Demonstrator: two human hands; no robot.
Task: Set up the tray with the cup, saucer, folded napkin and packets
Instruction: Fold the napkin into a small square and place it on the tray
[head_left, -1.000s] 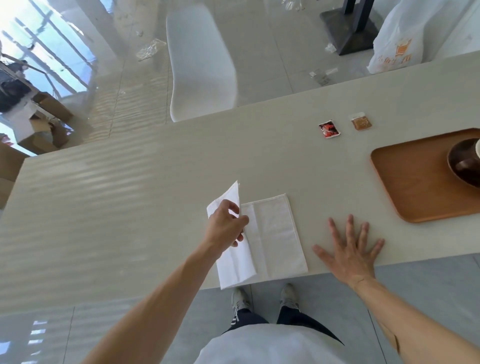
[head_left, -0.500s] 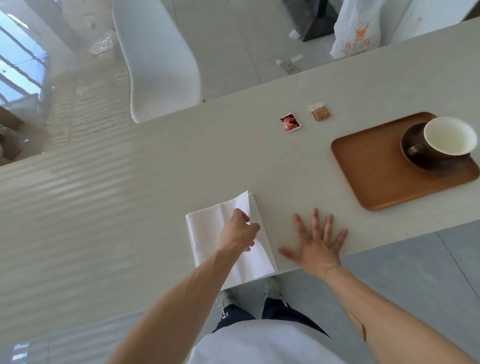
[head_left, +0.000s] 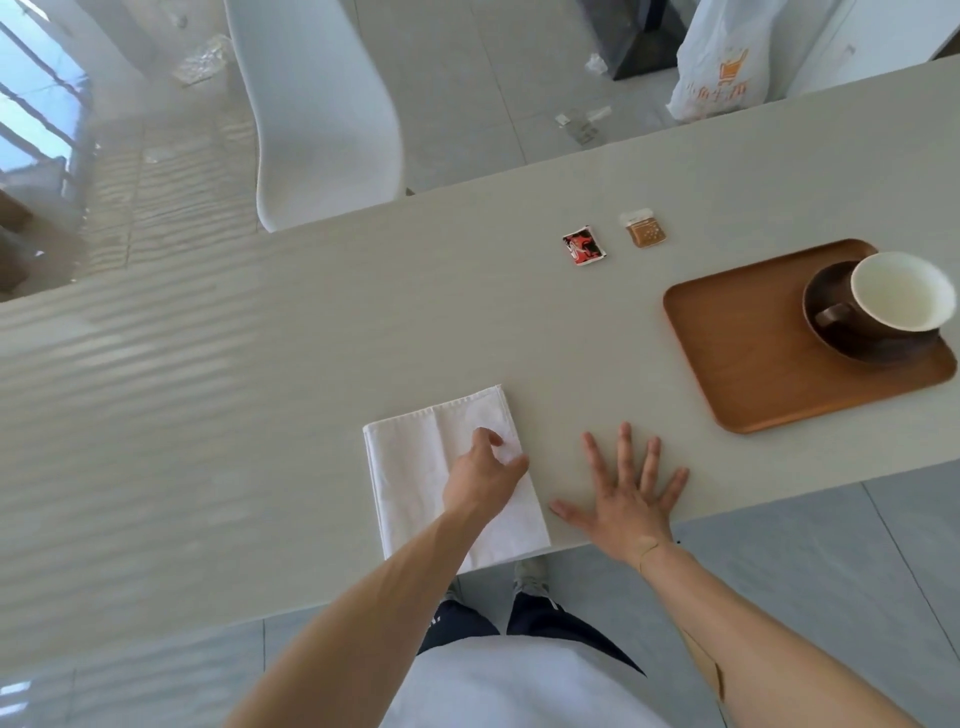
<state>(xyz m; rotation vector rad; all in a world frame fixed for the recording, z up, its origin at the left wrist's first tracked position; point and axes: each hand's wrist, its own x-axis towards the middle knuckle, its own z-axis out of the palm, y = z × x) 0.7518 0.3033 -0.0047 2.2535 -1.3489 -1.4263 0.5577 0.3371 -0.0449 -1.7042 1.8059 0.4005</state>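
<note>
We see the white napkin (head_left: 447, 478) lying folded flat at the near edge of the pale desk (head_left: 260, 364). Our left hand (head_left: 480, 475) rests on its right half, fingers (head_left: 488, 436) curled down onto the cloth; whether they pinch it we cannot tell. Just beside the napkin, our right hand (head_left: 626, 501) lies flat on the desk with fingers spread, holding nothing. Farther right sits the wooden tray (head_left: 769, 364), carrying the dark saucer (head_left: 862, 345) with the cup (head_left: 891, 296) on it. Beyond, the red packet (head_left: 584, 246) and the brown packet (head_left: 644, 228) lie side by side on the desk, apart from the tray.
</note>
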